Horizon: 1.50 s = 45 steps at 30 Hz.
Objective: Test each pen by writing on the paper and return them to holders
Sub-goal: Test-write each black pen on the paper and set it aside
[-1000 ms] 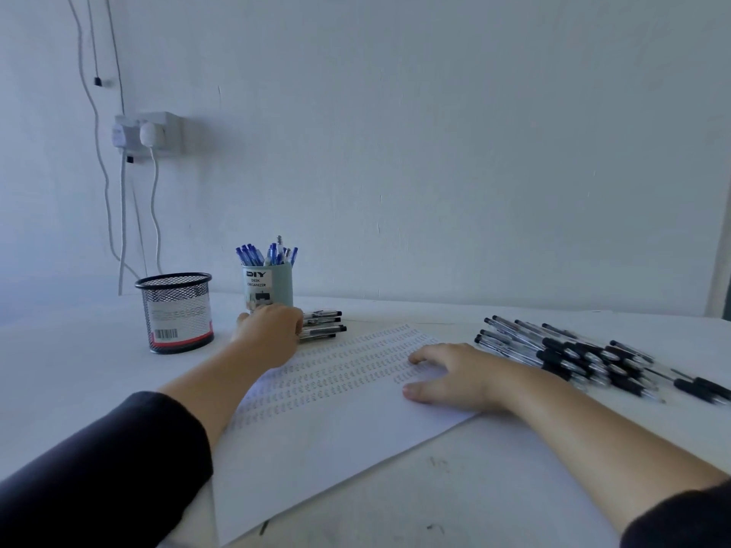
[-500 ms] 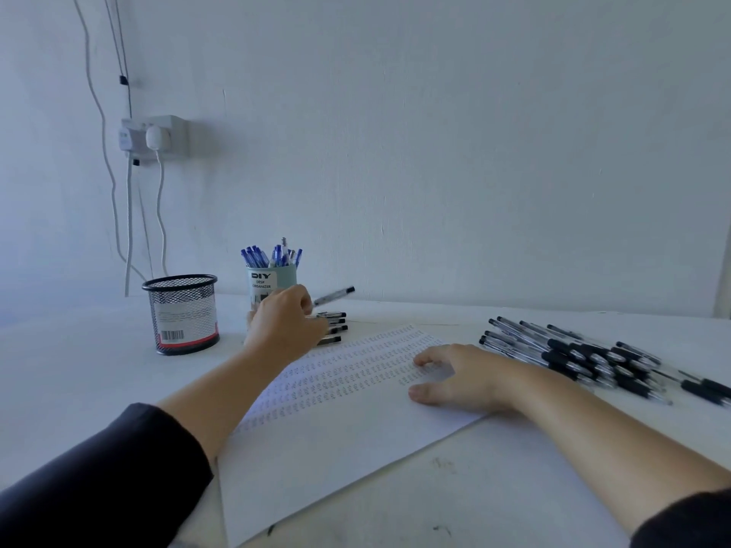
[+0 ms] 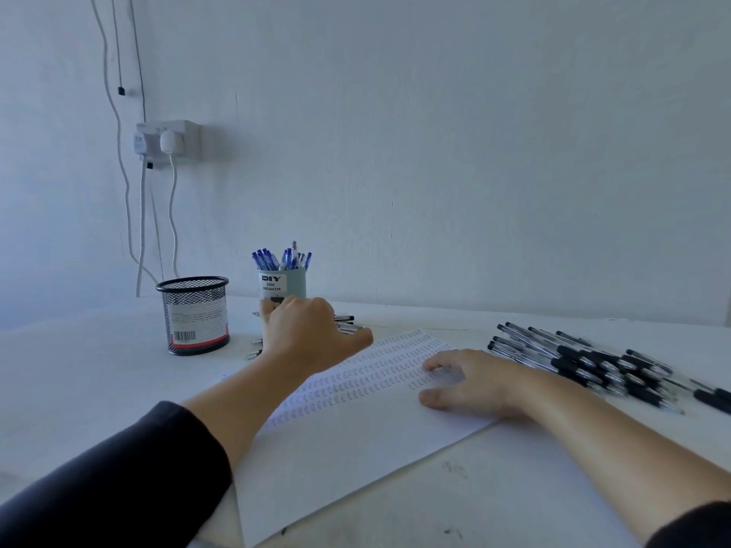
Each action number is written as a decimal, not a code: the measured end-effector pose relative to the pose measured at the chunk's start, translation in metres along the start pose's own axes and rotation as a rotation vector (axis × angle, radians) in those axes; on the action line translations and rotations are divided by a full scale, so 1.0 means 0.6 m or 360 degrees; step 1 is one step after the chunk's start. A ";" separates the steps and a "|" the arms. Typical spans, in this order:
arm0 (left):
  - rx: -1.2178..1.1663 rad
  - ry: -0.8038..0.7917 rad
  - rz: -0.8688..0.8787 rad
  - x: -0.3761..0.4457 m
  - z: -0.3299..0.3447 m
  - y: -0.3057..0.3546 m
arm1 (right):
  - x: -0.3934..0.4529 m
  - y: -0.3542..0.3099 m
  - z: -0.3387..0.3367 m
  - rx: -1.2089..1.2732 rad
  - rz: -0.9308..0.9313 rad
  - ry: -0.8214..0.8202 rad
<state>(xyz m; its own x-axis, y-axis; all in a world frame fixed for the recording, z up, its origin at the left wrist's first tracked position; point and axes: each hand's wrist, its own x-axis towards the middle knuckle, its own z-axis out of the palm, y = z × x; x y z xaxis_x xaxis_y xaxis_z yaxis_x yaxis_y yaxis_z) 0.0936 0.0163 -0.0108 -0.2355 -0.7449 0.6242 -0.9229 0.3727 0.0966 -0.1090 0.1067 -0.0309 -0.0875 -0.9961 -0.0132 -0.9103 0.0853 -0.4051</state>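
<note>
So left hand (image 3: pixel 304 334) covers the small black pens (image 3: pixel 348 324), grip unclear; right hand (image 3: pixel 470 383) lies flat on the white scribbled paper (image 3: pixel 356 441).

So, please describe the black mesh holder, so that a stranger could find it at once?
Look below the wall socket, at the table's far left. The black mesh holder stands there, left of the blue cup. Unlike the cup with its blue pens, it shows none and carries a barcode label.

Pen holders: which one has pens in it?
The pale blue cup labelled DIY, behind the left hand; blue pens stick out of it. No pens show above the black mesh holder beside it.
</note>
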 end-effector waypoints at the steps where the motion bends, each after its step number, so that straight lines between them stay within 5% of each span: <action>1: -0.0002 0.0011 0.0011 -0.001 -0.001 0.001 | 0.000 0.000 0.000 0.0004 0.0002 0.0001; 6: -0.0010 -0.0018 0.0109 -0.001 0.000 0.005 | -0.007 -0.003 -0.004 0.0005 -0.0006 -0.0009; 14: -0.0749 0.0133 0.0248 -0.004 -0.012 0.018 | -0.009 -0.003 -0.008 -0.0010 -0.0017 -0.0073; 17: -0.1196 -0.0031 -0.0035 -0.008 -0.026 0.033 | -0.008 -0.002 -0.008 -0.0030 -0.0009 -0.0082; 20: -0.2091 -0.0456 -0.0662 -0.014 -0.030 0.042 | -0.008 -0.002 -0.009 -0.0057 0.0002 -0.0093; 23: -0.2324 -0.0689 -0.0833 -0.020 -0.026 0.049 | -0.009 -0.003 -0.010 -0.0045 0.0032 -0.0077; 30: -0.2307 -0.0874 -0.0841 -0.046 -0.018 0.074 | -0.018 -0.006 -0.018 -0.0013 0.0018 -0.0122; 45: -0.1779 -0.0629 -0.0574 -0.063 -0.009 0.094 | -0.029 -0.014 -0.022 0.0001 0.0029 -0.0177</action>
<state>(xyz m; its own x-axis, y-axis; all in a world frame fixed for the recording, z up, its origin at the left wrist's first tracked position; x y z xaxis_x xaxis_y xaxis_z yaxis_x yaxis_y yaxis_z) 0.0521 0.0686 -0.0247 -0.2765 -0.9464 0.1670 -0.2333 0.2347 0.9437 -0.1054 0.1236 -0.0154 -0.0587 -0.9908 -0.1220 -0.9088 0.1036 -0.4042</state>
